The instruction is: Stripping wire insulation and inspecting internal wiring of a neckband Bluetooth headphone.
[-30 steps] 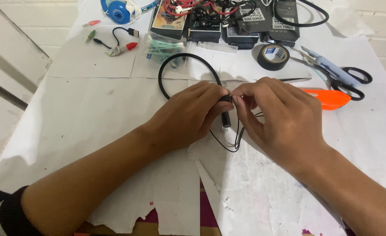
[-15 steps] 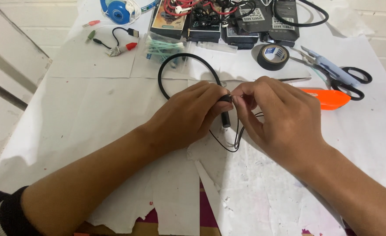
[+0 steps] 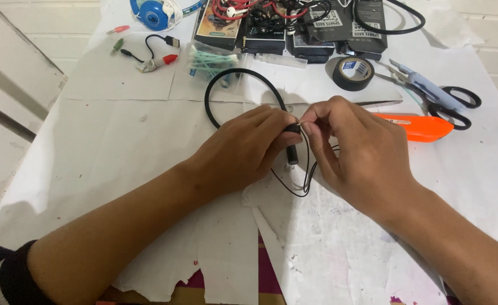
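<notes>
At table centre: small black cylindrical earpiece (image 3: 292, 142) on thin black wire, long axis near upright.
Left hand (image 3: 243, 149): fingers pinched closed around earpiece.
Right hand (image 3: 355, 149): fingertips pinched on its top end, equally near.

- black tape roll (image 3: 355, 73) beside scissors (image 3: 436, 93)
- orange cutter (image 3: 412, 125) on white paper (image 3: 108, 147)
- blue tape dispenser (image 3: 153, 13)
- boxes (image 3: 294, 25) at the far edge
</notes>
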